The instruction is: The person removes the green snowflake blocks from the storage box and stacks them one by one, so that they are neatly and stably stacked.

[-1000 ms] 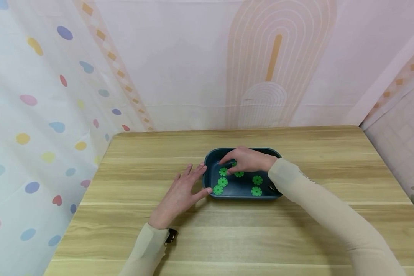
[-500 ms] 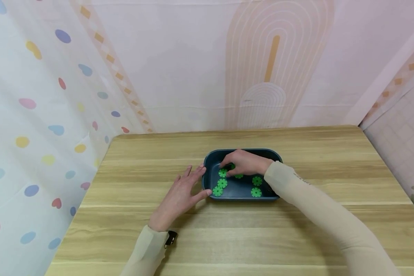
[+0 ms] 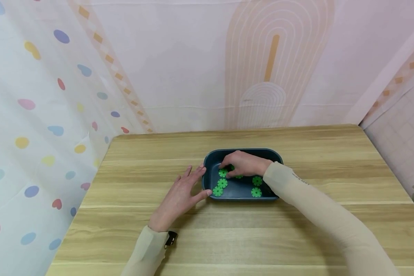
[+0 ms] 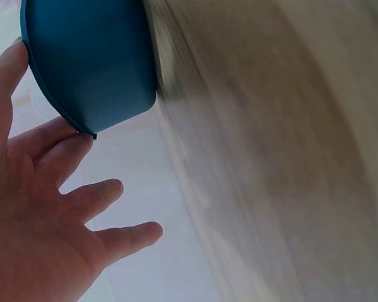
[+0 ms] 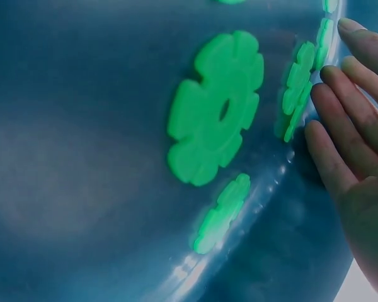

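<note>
A dark blue tray (image 3: 238, 197) with a raised rim stands on the table. Flat green notched discs lie inside, such as one at the left (image 3: 222, 183) and one near the front right (image 3: 256, 192). My left hand (image 3: 179, 195) is spread at the tray's left end, and in the left wrist view its fingertips (image 4: 72, 141) touch the rim. Inside the tray, my right hand (image 3: 245, 163) reaches down, thumb and forefinger apart around a green disc (image 3: 223, 173). In the right wrist view its fingers (image 5: 343, 119) are nearly straight beside a disc (image 5: 298, 88). The hand partly hides other discs.
A wood-grain table (image 3: 207, 237) carries the tray. Behind it hangs a pale patterned curtain (image 3: 186, 65), and a dotted one (image 3: 38, 153) hangs on the left. A dark strap (image 3: 171, 238) sits at the left wrist.
My right hand has sunk slightly deeper into the tray, its fingertips closer to the discs on the left. The left hand keeps its place at the tray's end.
</note>
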Action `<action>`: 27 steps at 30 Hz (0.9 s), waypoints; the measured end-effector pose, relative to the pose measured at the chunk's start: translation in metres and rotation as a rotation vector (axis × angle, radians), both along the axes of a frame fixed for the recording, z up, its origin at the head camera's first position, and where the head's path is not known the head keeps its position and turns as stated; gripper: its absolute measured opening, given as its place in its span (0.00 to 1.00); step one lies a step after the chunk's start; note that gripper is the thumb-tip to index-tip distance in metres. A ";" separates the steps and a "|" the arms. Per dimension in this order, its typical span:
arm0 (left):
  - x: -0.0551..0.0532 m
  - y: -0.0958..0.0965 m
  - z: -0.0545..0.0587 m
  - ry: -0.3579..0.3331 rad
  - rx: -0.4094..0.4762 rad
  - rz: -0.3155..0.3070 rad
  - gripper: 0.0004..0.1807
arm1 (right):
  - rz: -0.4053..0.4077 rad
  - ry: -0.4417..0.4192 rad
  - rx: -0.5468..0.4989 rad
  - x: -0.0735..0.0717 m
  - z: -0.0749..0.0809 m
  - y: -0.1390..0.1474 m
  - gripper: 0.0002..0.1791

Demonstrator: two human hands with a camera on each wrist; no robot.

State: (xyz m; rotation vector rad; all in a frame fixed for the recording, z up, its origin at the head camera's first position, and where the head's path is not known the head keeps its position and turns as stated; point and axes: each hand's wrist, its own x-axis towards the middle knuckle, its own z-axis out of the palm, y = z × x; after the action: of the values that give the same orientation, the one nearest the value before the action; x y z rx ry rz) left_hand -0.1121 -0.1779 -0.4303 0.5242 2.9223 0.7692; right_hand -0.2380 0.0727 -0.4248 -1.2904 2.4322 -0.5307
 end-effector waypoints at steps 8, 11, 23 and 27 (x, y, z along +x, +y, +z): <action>0.001 0.000 -0.001 0.002 0.007 0.002 0.43 | 0.035 0.053 0.030 0.002 -0.002 -0.004 0.23; 0.001 0.000 -0.001 0.003 0.012 -0.001 0.43 | 0.038 0.062 0.037 0.003 -0.002 -0.004 0.23; 0.000 0.000 -0.001 0.001 0.015 0.001 0.43 | 0.044 0.065 0.065 0.003 -0.003 -0.005 0.19; 0.000 0.000 -0.002 -0.002 0.018 0.001 0.43 | 0.021 0.054 0.092 0.004 -0.003 -0.007 0.19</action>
State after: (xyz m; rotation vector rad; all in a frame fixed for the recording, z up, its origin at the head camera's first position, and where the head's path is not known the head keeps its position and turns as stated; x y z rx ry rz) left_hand -0.1118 -0.1776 -0.4322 0.5236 2.9169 0.7966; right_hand -0.2338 0.0660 -0.4281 -1.3068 2.4527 -0.3791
